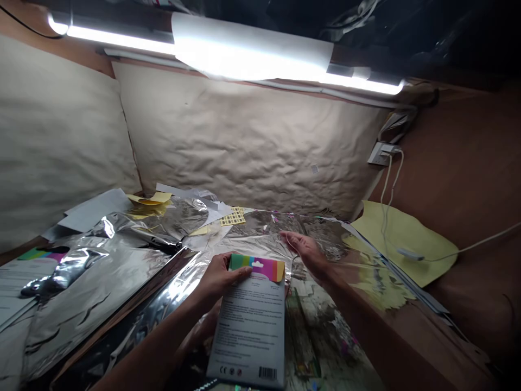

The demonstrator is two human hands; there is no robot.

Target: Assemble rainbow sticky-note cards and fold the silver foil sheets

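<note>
My left hand (217,279) grips a flat retail card pack (251,320) by its upper left corner. The pack is grey with printed text, a barcode at the bottom and a rainbow-striped top with a hang hole. My right hand (305,251) reaches forward beyond the pack, fingers stretched out flat over a shiny silver foil sheet (260,231) and empty. The foil is creased and covers the work surface under both hands.
More silver foil sheets (93,282) lie at the left. White papers (95,209), yellow backing scraps and a small yellow sticker sheet (233,218) sit at the back. A yellow sheet (407,239) with a white cable (411,254) lies at the right. Another card pack (24,266) is at far left.
</note>
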